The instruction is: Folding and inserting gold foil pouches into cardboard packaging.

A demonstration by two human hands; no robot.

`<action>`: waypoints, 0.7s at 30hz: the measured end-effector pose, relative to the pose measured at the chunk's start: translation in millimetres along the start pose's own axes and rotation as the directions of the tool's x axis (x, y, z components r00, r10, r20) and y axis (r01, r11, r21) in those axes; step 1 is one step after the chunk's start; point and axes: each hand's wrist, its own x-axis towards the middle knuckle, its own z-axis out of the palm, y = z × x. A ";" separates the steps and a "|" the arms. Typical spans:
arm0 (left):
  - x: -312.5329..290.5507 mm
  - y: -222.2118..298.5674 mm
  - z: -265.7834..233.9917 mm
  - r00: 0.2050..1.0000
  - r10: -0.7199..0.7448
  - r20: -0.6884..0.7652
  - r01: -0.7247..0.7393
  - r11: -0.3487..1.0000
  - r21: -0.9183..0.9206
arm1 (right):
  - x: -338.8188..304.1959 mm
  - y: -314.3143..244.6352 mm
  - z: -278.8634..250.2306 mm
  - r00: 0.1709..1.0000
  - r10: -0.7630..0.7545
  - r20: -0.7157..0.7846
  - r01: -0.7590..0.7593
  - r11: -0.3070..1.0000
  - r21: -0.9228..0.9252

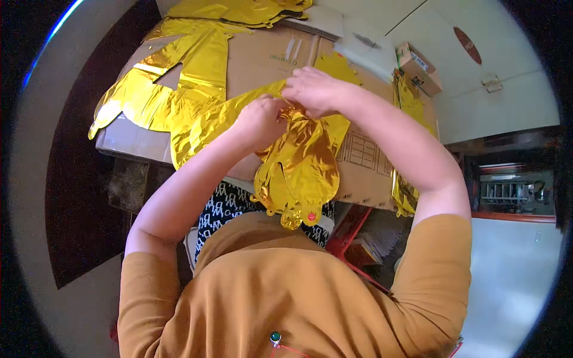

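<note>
Both my hands work at a shiny gold foil balloon (301, 158), flat and uninflated, above the near edge of a cardboard-topped table (256, 56). My left hand (261, 123) pinches its crumpled, gathered part from the left. Close against it, my right hand (316, 92) has its fingers bent onto the same bunched foil. Below the hands the foil hangs in rounded folds toward my lap. My fingertips are partly hidden by the hands and the foil. To the left lies another flat gold foil balloon (200, 80) with a triangular hole.
More gold foil (239, 11) lies at the far end. A foil strip (406, 194) hangs over the right edge, near a small cardboard box (418, 68). White cabinets (477, 113) stand at the right. Under the table is a red-edged frame (349, 230) with stacked papers.
</note>
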 end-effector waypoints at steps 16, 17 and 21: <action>33.2 -39.1 9.4 0.847 0.527 -0.074 -0.519 0.848 0.106 | -74.5 -4.0 17.7 0.933 -0.063 -0.355 0.066 0.998 -0.003; 32.1 -41.0 12.1 0.851 0.515 -0.100 -0.506 0.856 0.103 | -89.6 -9.2 14.8 0.906 -0.061 -0.418 0.057 0.998 -0.021; 31.9 -31.6 7.1 0.864 0.495 -0.098 -0.481 0.866 0.134 | -169.4 -40.2 -11.5 0.841 0.012 -0.542 -0.084 0.991 -0.109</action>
